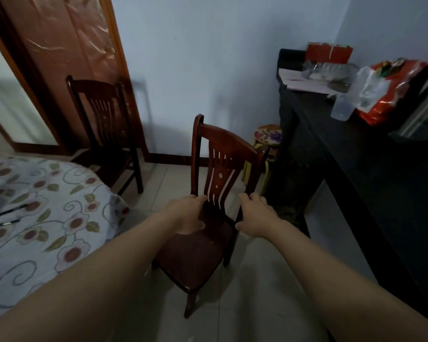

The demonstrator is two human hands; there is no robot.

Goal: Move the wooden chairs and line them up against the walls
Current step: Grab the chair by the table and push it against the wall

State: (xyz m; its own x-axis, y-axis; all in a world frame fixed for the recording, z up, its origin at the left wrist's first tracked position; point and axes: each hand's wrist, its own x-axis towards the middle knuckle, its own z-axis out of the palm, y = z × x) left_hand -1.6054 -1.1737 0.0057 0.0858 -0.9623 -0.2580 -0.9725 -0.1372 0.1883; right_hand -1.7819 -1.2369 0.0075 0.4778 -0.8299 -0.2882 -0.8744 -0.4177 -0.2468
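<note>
I have both hands on the reddish-brown slatted wooden chair (215, 193) standing on the pale tiled floor (262, 280) at centre. My left hand (187, 213) grips the lower backrest by the left post; my right hand (255, 215) curls round the right post. A second dark wooden chair (104, 124) stands at 10 o'clock, against the wall beside the plastic-covered door (67, 45). The black counter (356, 169) runs along 3 o'clock.

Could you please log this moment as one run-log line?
left hand: grips chair | right hand: grips chair | second chair: by door
</note>
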